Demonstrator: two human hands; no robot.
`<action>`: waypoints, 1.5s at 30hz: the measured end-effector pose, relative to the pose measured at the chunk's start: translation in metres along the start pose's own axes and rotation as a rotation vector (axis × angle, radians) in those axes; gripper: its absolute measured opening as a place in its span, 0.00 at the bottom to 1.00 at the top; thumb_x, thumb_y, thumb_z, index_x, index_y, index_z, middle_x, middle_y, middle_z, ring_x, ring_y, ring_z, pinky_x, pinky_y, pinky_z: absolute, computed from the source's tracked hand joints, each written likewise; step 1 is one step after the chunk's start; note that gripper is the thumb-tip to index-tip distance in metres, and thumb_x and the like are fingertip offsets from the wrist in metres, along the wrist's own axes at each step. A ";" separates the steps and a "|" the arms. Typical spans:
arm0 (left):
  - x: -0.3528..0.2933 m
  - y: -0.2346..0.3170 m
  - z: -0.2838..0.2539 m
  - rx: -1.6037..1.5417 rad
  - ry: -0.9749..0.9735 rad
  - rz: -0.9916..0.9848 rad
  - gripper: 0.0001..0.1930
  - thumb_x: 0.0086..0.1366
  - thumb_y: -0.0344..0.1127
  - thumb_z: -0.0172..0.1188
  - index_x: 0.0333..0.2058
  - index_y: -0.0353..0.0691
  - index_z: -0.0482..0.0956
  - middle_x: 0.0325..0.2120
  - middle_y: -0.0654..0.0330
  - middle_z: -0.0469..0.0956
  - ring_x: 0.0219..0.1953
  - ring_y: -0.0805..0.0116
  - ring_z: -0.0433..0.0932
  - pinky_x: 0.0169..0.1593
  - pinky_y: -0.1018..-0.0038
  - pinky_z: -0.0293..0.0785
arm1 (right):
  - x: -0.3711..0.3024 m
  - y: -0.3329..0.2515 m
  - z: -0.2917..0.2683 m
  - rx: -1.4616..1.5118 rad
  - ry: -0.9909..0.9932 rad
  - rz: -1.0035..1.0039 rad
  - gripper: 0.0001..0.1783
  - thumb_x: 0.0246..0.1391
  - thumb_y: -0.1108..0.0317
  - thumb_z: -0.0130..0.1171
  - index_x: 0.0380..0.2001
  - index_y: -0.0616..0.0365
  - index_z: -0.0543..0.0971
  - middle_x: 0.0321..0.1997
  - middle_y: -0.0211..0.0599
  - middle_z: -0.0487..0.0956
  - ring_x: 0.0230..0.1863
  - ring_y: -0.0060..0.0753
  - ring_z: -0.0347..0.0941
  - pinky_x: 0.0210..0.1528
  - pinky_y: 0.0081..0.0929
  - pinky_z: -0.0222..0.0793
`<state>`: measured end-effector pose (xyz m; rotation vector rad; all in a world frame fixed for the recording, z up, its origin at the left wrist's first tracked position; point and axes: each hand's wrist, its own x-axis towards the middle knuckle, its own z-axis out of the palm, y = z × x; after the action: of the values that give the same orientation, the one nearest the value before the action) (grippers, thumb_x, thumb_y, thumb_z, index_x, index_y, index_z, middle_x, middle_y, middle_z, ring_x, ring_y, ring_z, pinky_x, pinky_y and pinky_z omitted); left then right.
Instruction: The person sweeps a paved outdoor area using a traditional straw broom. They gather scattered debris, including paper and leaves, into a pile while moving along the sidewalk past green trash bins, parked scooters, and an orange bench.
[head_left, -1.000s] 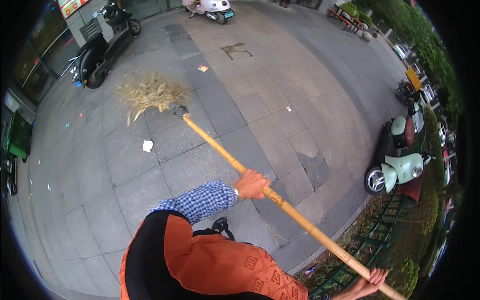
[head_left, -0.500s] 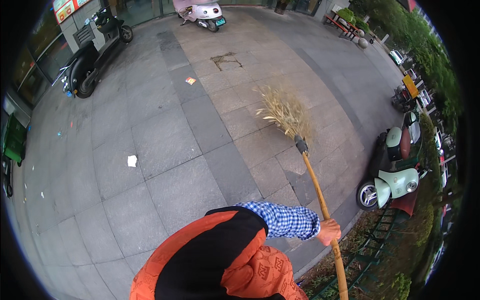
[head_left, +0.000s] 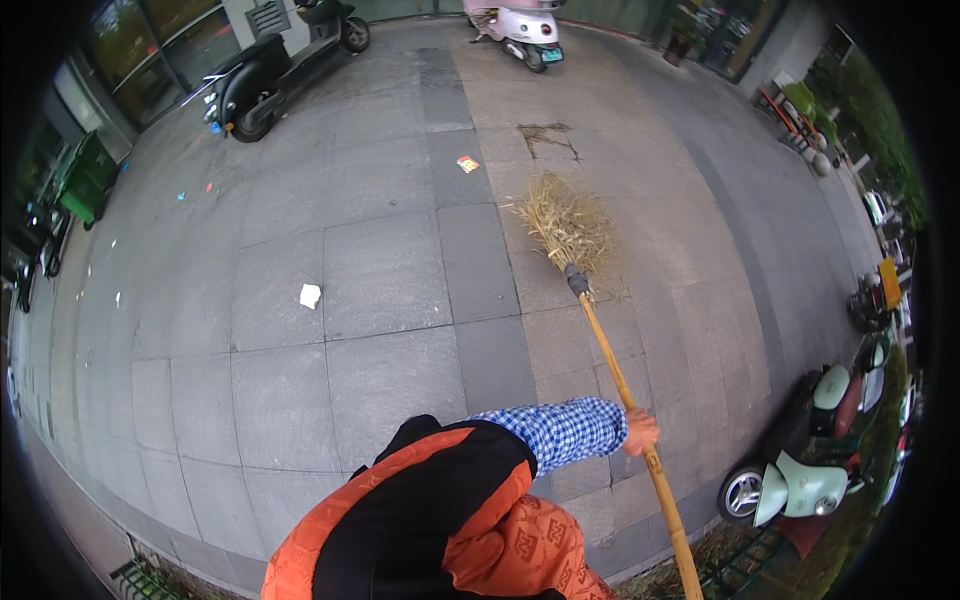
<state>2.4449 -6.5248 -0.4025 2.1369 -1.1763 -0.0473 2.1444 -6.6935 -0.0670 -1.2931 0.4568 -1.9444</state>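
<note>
My left hand (head_left: 640, 432), in a blue checked sleeve, is shut on the wooden handle (head_left: 610, 360) of a straw broom. The handle runs from the lower right edge up to the straw head (head_left: 565, 225), which rests on the grey paving slabs ahead of me. My orange and black vest fills the lower middle. My right hand is out of the picture, below where the handle leaves the frame. A white scrap of paper (head_left: 310, 295) lies on the slabs to the left of the broom. A small red and yellow wrapper (head_left: 467, 164) lies beyond the broom head.
A black scooter (head_left: 260, 80) is parked at the far left and a pink and white one (head_left: 515, 25) at the top. A pale green scooter (head_left: 800, 470) stands close on my right by a planted strip. A green bin (head_left: 85, 180) is at the left edge.
The broom head swung from the far left across to the right, and now sits ahead, slightly right of centre. My right hand, seen on the handle's end a second ago, has left the view.
</note>
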 end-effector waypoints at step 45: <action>-0.416 -0.206 -0.221 0.135 0.364 -0.870 0.06 0.42 0.38 0.56 0.21 0.45 0.72 0.17 0.58 0.74 0.27 0.58 0.75 0.30 0.64 0.67 | -0.376 -0.010 0.324 0.770 -1.007 1.149 0.11 0.53 0.61 0.47 0.20 0.51 0.65 0.08 0.19 0.53 0.07 0.16 0.46 0.11 0.17 0.49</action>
<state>2.4258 -6.0154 -0.4711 2.4819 0.0029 0.0352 2.5124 -6.3731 -0.1595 -0.9409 -0.1047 -0.3033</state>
